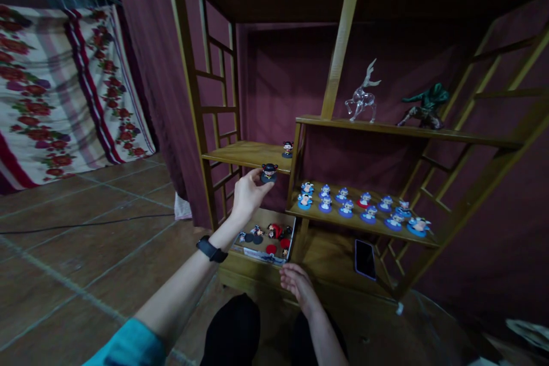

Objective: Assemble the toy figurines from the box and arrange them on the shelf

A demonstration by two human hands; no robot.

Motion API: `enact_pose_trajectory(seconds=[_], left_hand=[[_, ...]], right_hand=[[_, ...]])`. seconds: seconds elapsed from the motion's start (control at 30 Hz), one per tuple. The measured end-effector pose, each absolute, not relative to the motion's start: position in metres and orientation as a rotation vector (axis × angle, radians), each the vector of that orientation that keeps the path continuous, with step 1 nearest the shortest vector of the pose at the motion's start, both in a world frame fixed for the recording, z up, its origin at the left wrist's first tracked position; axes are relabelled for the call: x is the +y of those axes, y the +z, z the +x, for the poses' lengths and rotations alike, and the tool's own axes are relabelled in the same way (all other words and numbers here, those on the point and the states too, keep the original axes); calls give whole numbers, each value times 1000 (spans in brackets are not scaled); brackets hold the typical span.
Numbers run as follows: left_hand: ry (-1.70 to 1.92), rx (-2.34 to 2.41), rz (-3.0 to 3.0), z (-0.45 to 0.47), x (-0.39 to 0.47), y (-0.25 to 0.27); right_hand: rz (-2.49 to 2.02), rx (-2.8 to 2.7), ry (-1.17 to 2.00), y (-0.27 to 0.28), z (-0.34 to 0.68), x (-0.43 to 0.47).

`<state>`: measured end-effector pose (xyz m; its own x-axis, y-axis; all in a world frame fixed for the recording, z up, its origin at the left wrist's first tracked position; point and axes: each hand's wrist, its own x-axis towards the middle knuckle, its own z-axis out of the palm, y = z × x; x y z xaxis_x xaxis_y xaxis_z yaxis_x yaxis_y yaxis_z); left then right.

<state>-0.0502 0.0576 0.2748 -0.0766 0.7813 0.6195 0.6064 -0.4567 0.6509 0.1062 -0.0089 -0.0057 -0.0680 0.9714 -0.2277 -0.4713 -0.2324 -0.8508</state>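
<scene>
My left hand [247, 199] pinches a small figurine [269, 172] with black hair buns and a dark round base, just in front of the edge of the left shelf [240, 152]. A similar figurine [287, 149] stands at that shelf's right end. Below, an open box [253, 253] holds several more figurines [277, 231] with red or dark bases, some lying down. Near the box's front right corner is my right hand [298, 285], its fingers stretched out and nothing visible in it.
Several blue and purple figurines [346, 208] stand in two rows on the right shelf. Above them are a clear deer figure [362, 97] and a green crouching statue [426, 106]. A phone [365, 259] lies on the lowest board. A purple curtain [150, 68] hangs at the left.
</scene>
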Motion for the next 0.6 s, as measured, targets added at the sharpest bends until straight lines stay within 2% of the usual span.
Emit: enact_pose_trajectory(seconds=[0.23, 0.43, 0.6], left_hand=[[1593, 1540, 1951, -52, 52, 237], [1465, 1573, 1897, -47, 41, 203], [1543, 1513, 1765, -50, 37, 203]], right_hand=[[-999, -735, 1584, -9, 107, -8], [-1008, -731, 1578, -11, 107, -8], [-1036, -734, 1570, -9, 106, -9]])
